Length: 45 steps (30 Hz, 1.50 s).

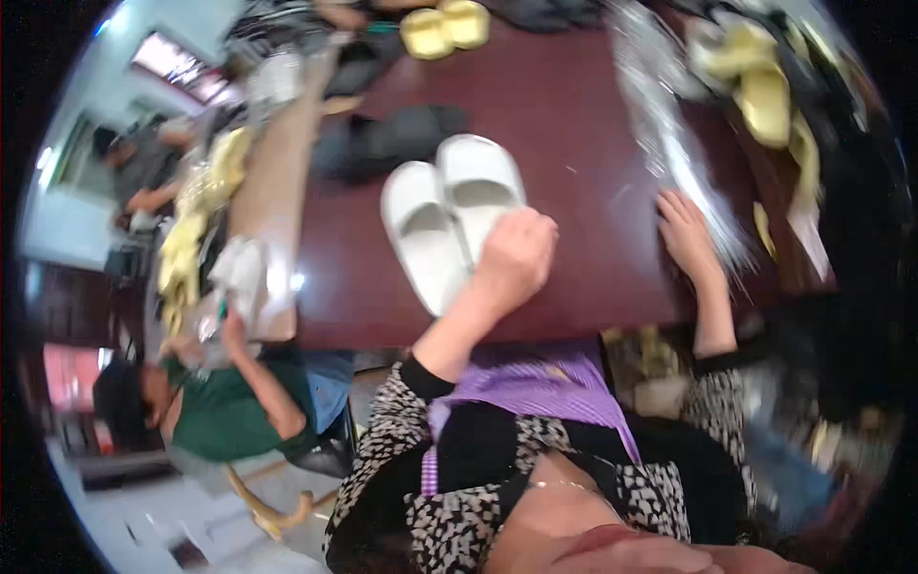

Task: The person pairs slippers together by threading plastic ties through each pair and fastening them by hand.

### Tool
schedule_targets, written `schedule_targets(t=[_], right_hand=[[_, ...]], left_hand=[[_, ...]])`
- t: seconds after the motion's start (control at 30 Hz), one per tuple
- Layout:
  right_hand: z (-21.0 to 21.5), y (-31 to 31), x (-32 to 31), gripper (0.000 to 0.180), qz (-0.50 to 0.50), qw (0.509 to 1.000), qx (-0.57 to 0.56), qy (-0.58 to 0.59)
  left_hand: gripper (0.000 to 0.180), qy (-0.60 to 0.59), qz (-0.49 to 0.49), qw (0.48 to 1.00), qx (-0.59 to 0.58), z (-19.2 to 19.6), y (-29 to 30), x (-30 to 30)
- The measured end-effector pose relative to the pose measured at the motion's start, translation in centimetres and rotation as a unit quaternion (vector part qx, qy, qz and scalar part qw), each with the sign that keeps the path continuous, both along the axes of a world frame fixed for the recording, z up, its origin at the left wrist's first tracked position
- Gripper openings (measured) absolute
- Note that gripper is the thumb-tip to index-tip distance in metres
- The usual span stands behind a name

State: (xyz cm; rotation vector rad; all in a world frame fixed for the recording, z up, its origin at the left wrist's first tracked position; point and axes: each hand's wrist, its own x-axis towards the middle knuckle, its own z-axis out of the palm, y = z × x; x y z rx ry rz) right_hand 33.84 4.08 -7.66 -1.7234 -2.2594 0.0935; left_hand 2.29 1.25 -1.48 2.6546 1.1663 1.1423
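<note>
I see the pair of white slippers (449, 225) lying side by side, soles down, near the middle of the dark red table (574, 124). My left hand (514, 253) rests curled over the heel end of the right-hand slipper, apparently gripping it (the fingers are hidden, so I cannot tell how firmly). My right hand (685, 232) lies flat and open on the table, touching the edge of a clear plastic sheet (669, 134). I judge this the gathering step; next calls for lifting both slippers together, kept aligned.
</note>
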Motion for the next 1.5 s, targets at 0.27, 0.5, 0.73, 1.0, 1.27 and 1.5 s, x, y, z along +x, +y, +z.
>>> schedule_targets(t=[0.27, 0.5, 0.73, 1.0, 1.27, 1.5], right_hand=[[2.8, -6.3, -1.1, 0.031, -0.031, 0.999, 0.045, 0.0], [10.6, -9.5, -14.4, 0.023, 0.181, 0.929, 0.116, 0.301], [9.1, -10.9, -19.9, 0.022, 0.272, 0.91, 0.058, 0.309], [6.7, -9.8, -20.0, 0.011, 0.274, 0.909, 0.023, 0.313], [4.4, -5.8, -20.0, 0.011, 0.255, 0.922, 0.12, 0.264], [4.4, -7.6, -19.5, 0.015, 0.263, 0.924, 0.122, 0.248]], left_hand=[[0.014, -0.048, 0.143, 0.986, 0.068, 4.5, -9.0, -7.2], [0.014, -0.057, 0.167, 0.984, 0.035, 2.9, -10.9, -7.1], [0.012, -0.076, 0.131, 0.988, 0.005, 2.4, -12.2, -5.3], [0.01, -0.117, 0.107, 0.986, -0.044, 0.8, -11.4, -5.2], [0.011, -0.059, 0.119, 0.99, -0.036, -1.8, -7.9, -6.5], [0.013, -0.076, 0.122, 0.988, -0.054, -2.5, -9.4, -7.0]])
